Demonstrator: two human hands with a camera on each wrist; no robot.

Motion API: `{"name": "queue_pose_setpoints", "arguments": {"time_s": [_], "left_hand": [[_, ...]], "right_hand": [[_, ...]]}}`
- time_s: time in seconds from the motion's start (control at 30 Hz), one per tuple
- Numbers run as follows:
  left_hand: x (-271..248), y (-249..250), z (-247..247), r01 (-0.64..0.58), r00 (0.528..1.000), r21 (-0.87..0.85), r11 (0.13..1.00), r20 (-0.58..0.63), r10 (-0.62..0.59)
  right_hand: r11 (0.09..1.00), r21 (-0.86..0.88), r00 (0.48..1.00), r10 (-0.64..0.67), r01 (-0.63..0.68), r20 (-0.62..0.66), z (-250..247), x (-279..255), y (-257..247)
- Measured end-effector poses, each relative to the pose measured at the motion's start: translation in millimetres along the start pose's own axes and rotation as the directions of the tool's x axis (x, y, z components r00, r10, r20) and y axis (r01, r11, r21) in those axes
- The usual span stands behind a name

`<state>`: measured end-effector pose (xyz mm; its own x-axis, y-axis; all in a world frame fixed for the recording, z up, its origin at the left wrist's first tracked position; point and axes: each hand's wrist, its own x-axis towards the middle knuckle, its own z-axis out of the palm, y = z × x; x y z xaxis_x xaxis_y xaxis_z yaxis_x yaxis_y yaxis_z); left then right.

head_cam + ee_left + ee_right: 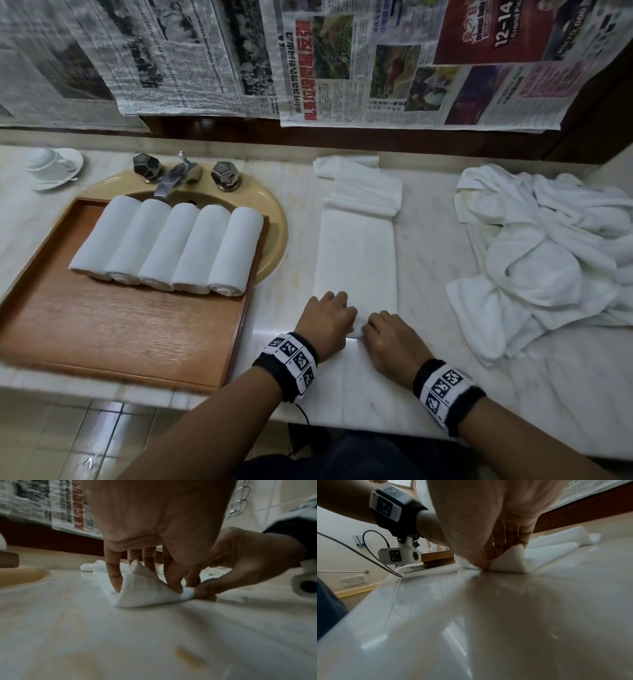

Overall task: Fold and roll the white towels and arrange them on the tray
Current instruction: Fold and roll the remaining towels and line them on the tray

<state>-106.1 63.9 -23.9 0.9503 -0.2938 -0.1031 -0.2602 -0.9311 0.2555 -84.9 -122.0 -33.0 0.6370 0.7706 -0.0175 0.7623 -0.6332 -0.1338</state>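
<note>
A long white towel (356, 253), folded into a narrow strip, lies on the marble counter and runs away from me; its far end is bunched up. Both hands are at its near end. My left hand (329, 318) curls the end upward, thumb and fingers pinching the raised fold of the towel (145, 592). My right hand (387, 335) pinches the same end beside it, thumb pressed to the counter, with the towel (513, 561) under its fingers. At the left, several rolled white towels (168, 246) lie side by side on the wooden tray (120, 335).
A heap of loose white towels (548, 253) lies on the counter at the right. The tray partly covers a beige sink (274, 222) with a metal faucet (174, 178). A cup and saucer (51, 168) stand at the far left. Newspapers hang on the back wall.
</note>
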Motion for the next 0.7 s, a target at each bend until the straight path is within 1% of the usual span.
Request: {"name": "queue_pose_setpoints", "arguments": {"time_s": [0.07,0.13,0.2,0.23,0.3,0.33,0.37,0.43,0.47,0.5,0.53,0.57,0.6,0.63,0.7], "left_hand": [[-2.8,-1.2,4.6,-0.063,0.996,0.076,0.995,-0.051,0.067],[-7.1,-2.5,5.9,-0.107,0.991,0.113,0.988,-0.069,0.115],[-10.2,-2.8,6.3,-0.122,0.989,0.143,0.982,-0.064,0.132],[-10.4,-3.1,5.8,-0.128,0.988,0.162,0.978,-0.063,0.140],[-8.1,-3.6,3.7,-0.114,0.992,0.171,0.979,-0.036,0.121],[-5.8,-4.0,2.7,-0.097,0.995,0.159,0.982,-0.007,0.100],[-3.2,-3.8,0.5,-0.073,0.997,0.146,0.987,0.025,0.070],[3.0,-3.1,-6.6,-0.014,0.994,0.116,0.993,0.106,0.002],[6.6,-1.9,-10.3,0.017,0.990,0.107,0.994,0.135,-0.031],[10.5,-0.2,-13.4,0.054,0.985,0.107,0.993,0.158,-0.071],[14.1,1.4,-16.6,0.093,0.978,0.116,0.989,0.175,-0.112],[18.0,2.4,-18.7,0.127,0.969,0.129,0.984,0.196,-0.151],[22.1,3.9,-20.8,0.155,0.957,0.146,0.977,0.223,-0.185],[25.7,5.3,-22.3,0.182,0.944,0.159,0.970,0.247,-0.218],[30.8,7.5,-23.8,0.236,0.919,0.171,0.957,0.281,-0.276]], "right_hand": [[1.000,0.004,0.999,0.023,-0.023,0.041,-5.7,5.8,-1.0],[0.994,0.010,0.988,0.106,-0.108,0.116,-15.7,12.8,-1.7],[0.980,0.011,0.959,0.190,-0.196,0.211,-23.7,22.6,0.5],[0.970,0.044,0.938,0.217,-0.237,0.270,-28.8,26.8,1.6],[0.925,0.166,0.894,0.265,-0.341,0.362,-37.5,33.5,4.0],[0.882,0.247,0.880,0.296,-0.401,0.373,-38.8,34.8,5.5],[0.840,0.310,0.870,0.326,-0.446,0.370,-37.4,34.2,7.4],[0.792,0.352,0.860,0.403,-0.499,0.313,-32.1,31.1,8.2],[0.815,0.329,0.877,0.416,-0.477,0.243,-27.7,28.7,5.6],[0.870,0.277,0.913,0.379,-0.407,0.150,-22.7,25.7,2.0],[0.930,0.199,0.951,0.295,-0.308,0.093,-17.5,21.4,-2.8],[0.970,0.103,0.974,0.213,-0.220,0.073,-14.7,17.7,-8.3],[0.988,0.023,0.987,0.154,-0.156,0.052,-11.4,15.7,-11.6],[0.993,-0.030,0.992,0.117,-0.116,0.044,-9.0,15.2,-13.7],[0.993,-0.077,0.994,0.094,-0.089,0.060,-8.4,16.6,-12.8]]}}
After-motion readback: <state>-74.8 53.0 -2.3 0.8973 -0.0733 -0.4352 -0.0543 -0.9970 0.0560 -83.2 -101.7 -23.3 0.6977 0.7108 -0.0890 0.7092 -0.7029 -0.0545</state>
